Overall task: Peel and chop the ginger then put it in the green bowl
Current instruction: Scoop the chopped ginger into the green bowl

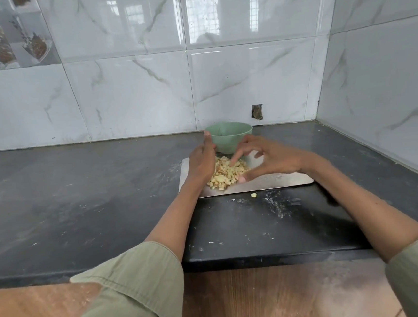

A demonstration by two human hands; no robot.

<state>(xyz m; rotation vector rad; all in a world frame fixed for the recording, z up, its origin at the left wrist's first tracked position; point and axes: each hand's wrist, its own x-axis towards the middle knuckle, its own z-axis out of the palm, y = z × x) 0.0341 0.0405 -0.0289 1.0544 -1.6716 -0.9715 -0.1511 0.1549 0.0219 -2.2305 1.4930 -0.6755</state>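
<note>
A heap of small chopped ginger pieces [225, 173] lies on a steel cutting board [275, 180] on the dark counter. Just behind the board stands the green bowl [228, 136], upright; its inside is hidden from this angle. My left hand [202, 162] stands on edge against the left side of the heap, fingers straight and pointing toward the bowl. My right hand [266, 159] curves around the heap's right side, fingers spread, thumb on the board at the front and a fingertip touching the pieces. Neither hand grips anything.
One stray ginger piece [253, 195] lies on the black counter [79, 195] just in front of the board. White smears mark the counter near it. Tiled walls close the back and the right side. The counter's front edge runs above a wooden floor.
</note>
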